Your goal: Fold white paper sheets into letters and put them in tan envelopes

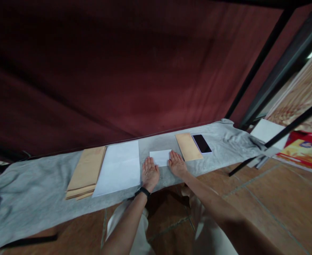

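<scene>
A small white piece of paper (160, 158), perhaps folded, lies on the grey cloth between my two hands. My left hand (149, 173) rests flat at its left edge, fingers stretched out, with a black band (143, 192) on the wrist. At the paper's right edge my right hand (177, 164) also lies flat with fingers extended. Left of my left hand is a large white sheet stack (120, 168), beside a pile of brown envelopes (86, 168). A single brown envelope (189, 147) lies just right of my right hand.
A phone (202, 143) with a dark screen lies right of the single envelope. The grey cloth (33, 187) covers a long narrow bench. Dark red fabric (134, 71) hangs behind it. At the right stand black metal bars (262, 60) and a red and yellow box (304, 152).
</scene>
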{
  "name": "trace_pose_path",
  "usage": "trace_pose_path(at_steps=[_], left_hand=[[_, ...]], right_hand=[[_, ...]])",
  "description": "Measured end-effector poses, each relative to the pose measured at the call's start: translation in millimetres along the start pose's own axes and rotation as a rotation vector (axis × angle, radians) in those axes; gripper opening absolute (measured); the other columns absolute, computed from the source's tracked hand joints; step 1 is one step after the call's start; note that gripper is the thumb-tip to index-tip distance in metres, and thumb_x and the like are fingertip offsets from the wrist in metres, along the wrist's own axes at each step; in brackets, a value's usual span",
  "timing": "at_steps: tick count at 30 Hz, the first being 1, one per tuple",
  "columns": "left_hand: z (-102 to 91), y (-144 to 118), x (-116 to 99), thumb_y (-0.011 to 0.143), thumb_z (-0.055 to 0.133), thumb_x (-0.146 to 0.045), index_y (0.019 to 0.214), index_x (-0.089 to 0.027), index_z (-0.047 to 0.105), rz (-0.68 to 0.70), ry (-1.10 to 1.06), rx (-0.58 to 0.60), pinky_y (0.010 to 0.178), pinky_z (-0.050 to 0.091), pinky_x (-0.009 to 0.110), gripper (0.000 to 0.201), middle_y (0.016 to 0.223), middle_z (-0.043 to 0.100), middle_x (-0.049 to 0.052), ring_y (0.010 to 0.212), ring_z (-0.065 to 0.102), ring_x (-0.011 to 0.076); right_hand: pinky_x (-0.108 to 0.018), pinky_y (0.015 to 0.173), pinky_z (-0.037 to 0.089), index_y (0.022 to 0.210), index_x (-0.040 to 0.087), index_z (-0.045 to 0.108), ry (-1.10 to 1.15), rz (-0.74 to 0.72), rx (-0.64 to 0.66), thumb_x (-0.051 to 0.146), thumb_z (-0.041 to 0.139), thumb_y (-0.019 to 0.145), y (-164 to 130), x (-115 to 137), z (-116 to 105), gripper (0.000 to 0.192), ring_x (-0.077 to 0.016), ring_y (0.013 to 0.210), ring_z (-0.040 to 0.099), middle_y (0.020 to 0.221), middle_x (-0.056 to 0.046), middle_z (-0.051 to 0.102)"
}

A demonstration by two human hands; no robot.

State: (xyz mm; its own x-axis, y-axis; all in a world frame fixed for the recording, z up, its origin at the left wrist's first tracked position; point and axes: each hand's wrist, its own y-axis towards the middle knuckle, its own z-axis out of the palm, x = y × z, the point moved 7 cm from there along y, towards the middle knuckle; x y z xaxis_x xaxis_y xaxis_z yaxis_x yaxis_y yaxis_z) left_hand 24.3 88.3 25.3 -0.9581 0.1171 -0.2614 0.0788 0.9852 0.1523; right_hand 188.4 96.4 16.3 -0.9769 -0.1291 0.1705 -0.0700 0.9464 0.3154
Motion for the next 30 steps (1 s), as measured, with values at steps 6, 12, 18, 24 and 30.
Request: trace_pose_path(at_steps=[6,12,18,24,30], left_hand=[[-8.1,14.2,-3.7,0.096,0.033,-0.021,0.149,0.002,0.035,0.032,0.053,-0.023,0.12,0.028,0.048,0.057,0.156,0.037,0.024,0.148,0.032,0.0306],[-1.4,27.9,-33.2,0.098,0.032,-0.021,0.151,-0.011,0.038,0.266,0.05,-0.034,0.124,0.023,0.045,0.054,0.162,0.033,0.011,0.151,0.024,0.0244],[23.3,19.5,-40.2,0.097,0.032,-0.021,0.152,-0.01,0.037,0.38,0.097,0.037,0.123,0.023,0.048,0.056,0.16,0.035,0.012,0.151,0.025,0.0254],[18.7,28.1,-29.6,0.099,0.032,-0.027,0.152,-0.012,0.036,0.321,0.083,0.009,0.124,0.021,0.045,0.056,0.161,0.034,0.01,0.151,0.026,0.0228],[7.2,40.4,-6.6,0.101,0.031,-0.035,0.151,-0.006,0.038,0.172,0.119,-0.026,0.122,0.026,0.047,0.058,0.158,0.037,0.017,0.149,0.029,0.0277]], right_hand=[[-0.047,0.115,0.036,0.148,0.001,0.042,0.088,0.043,-0.114,0.024,0.036,0.101,-3.6,1.7,-9.7,0.053,-0.0294,0.143,0.039,0.153,-0.02,0.043],[-0.043,0.117,0.034,0.147,0.01,0.047,0.197,-0.103,0.022,0.023,0.033,0.102,11.3,21.2,-4.2,0.049,-0.0224,0.144,0.038,0.154,-0.013,0.045],[-0.042,0.118,0.032,0.146,0.012,0.049,0.174,-0.168,0.122,0.025,0.031,0.104,22.7,21.0,11.2,0.048,-0.0203,0.144,0.038,0.153,-0.012,0.047],[-0.045,0.118,0.031,0.148,0.012,0.046,0.104,-0.129,0.096,0.031,0.034,0.105,26.4,7.1,16.0,0.049,-0.0239,0.147,0.032,0.156,-0.013,0.041],[-0.047,0.117,0.032,0.149,0.012,0.044,0.071,-0.042,0.025,0.033,0.034,0.104,33.8,-11.1,14.1,0.05,-0.0276,0.145,0.035,0.155,-0.015,0.043]])
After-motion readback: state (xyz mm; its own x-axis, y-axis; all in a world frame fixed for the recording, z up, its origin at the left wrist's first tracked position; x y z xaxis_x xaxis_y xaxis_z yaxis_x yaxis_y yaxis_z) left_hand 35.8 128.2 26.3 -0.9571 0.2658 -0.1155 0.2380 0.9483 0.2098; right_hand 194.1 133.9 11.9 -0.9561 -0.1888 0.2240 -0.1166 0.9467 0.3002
